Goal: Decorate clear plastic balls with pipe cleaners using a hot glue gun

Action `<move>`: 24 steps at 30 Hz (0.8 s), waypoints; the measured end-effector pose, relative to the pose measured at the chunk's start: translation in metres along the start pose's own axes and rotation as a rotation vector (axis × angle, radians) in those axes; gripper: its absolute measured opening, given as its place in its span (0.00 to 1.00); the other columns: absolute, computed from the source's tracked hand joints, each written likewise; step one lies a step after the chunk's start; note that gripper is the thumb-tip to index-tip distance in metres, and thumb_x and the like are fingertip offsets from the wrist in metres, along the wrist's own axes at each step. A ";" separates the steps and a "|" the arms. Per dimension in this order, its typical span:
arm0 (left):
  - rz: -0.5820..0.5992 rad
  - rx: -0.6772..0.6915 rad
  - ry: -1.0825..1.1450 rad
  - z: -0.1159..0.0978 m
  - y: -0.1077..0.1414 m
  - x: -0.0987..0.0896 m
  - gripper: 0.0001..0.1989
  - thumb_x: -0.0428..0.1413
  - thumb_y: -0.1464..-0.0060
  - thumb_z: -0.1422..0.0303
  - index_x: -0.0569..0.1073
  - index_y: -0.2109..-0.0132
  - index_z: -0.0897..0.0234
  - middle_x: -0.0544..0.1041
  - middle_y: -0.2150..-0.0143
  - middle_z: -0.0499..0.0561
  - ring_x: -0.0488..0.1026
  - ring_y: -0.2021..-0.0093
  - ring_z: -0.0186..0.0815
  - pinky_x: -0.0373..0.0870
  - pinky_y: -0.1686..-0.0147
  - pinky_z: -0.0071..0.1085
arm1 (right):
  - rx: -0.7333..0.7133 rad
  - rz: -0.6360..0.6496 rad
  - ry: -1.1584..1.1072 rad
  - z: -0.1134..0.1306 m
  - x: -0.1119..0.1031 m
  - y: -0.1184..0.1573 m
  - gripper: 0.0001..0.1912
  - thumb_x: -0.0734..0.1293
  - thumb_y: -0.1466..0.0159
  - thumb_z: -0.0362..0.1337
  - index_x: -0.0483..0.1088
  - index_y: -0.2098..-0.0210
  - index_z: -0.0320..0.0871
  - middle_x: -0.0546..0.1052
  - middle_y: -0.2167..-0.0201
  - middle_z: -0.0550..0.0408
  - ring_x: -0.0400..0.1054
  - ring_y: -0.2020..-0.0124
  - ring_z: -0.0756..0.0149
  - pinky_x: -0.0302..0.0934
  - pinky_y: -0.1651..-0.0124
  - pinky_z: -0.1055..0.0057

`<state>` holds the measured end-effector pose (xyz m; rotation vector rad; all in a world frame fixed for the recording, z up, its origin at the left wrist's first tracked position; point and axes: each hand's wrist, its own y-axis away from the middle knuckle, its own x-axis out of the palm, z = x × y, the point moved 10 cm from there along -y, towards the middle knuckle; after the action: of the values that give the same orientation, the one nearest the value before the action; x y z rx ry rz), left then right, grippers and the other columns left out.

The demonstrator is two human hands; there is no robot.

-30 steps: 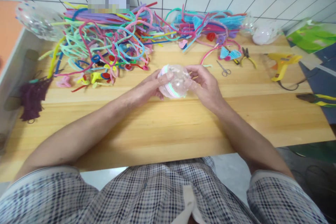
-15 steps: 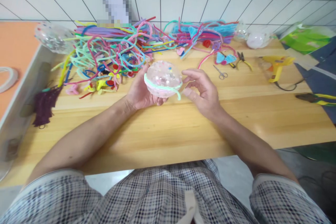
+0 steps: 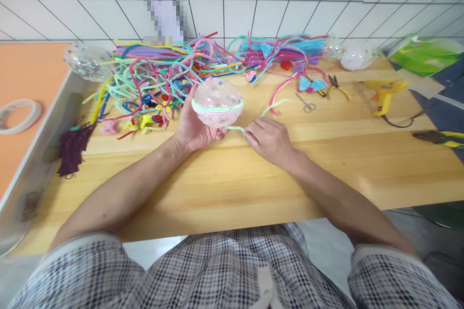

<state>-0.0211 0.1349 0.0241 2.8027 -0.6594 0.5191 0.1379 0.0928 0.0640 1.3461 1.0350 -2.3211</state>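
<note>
Cupped in my left hand [image 3: 192,128] is a clear ball [image 3: 217,94] speckled with coloured dots. Around its middle run a mint-green band and a pale pink one. My right hand [image 3: 268,137], closed, pinches a mint-green pipe cleaner [image 3: 235,128]; one stretch of it reaches left to the underside of the ball. Its other end [image 3: 277,105] sticks out above my knuckles. Where the strand meets the ball is hidden by my left fingers.
Heaped pipe cleaners [image 3: 145,77] lie along the tiled wall. To the right are small scissors [image 3: 307,104], pliers [image 3: 339,88], a yellow glue gun [image 3: 384,91] and larger cutters [image 3: 435,137]. A purple tassel [image 3: 77,149] and a tape roll [image 3: 20,115] are at left.
My right hand has gone from loosely open beside the ball to closed on the green pipe cleaner, drawing it out to the right. The ball has shifted slightly left.
</note>
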 end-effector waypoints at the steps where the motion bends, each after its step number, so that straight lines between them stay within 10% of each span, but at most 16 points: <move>1: 0.004 -0.003 0.000 0.001 0.000 -0.002 0.53 0.46 0.40 0.21 0.74 0.29 0.56 0.87 0.43 0.65 0.89 0.57 0.56 0.84 0.69 0.43 | 0.039 0.043 0.052 -0.008 0.005 0.000 0.13 0.66 0.22 0.37 0.79 0.62 0.48 0.81 0.66 0.47 0.74 0.61 0.53 0.66 0.56 0.57; 5: 0.026 -0.032 0.006 0.002 0.003 -0.001 0.56 0.45 0.44 0.19 0.74 0.29 0.58 0.88 0.44 0.66 0.87 0.62 0.51 0.81 0.72 0.41 | 0.144 0.099 0.083 -0.025 0.008 0.001 0.09 0.68 0.27 0.31 0.82 0.54 0.46 0.85 0.58 0.44 0.77 0.55 0.49 0.69 0.52 0.56; 10: -0.031 0.046 -0.023 -0.006 0.006 0.010 0.52 0.45 0.40 0.20 0.76 0.33 0.58 0.86 0.40 0.65 0.87 0.56 0.54 0.81 0.71 0.41 | 0.203 -0.180 -0.325 -0.018 -0.030 0.003 0.12 0.69 0.22 0.47 0.81 0.51 0.47 0.86 0.57 0.49 0.79 0.60 0.56 0.73 0.51 0.58; 17: -0.060 0.480 -0.554 -0.011 0.016 0.009 0.49 0.67 0.41 0.33 0.68 0.26 0.57 0.76 0.26 0.65 0.76 0.26 0.62 0.75 0.27 0.58 | 0.403 -0.283 -0.748 -0.039 -0.023 0.014 0.30 0.69 0.26 0.68 0.78 0.45 0.49 0.87 0.50 0.50 0.82 0.52 0.56 0.76 0.48 0.56; 24: -0.050 0.790 -1.041 -0.018 0.036 0.031 0.60 0.72 0.41 0.39 0.52 0.16 0.55 0.65 0.19 0.69 0.66 0.19 0.62 0.64 0.19 0.59 | 0.328 -0.225 -0.818 -0.035 -0.012 0.014 0.32 0.74 0.28 0.65 0.74 0.37 0.51 0.83 0.35 0.44 0.80 0.36 0.50 0.77 0.39 0.52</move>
<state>-0.0174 0.0968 0.0573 3.7148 -0.5995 -1.0125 0.1743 0.1057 0.0571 0.2460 0.5679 -2.8763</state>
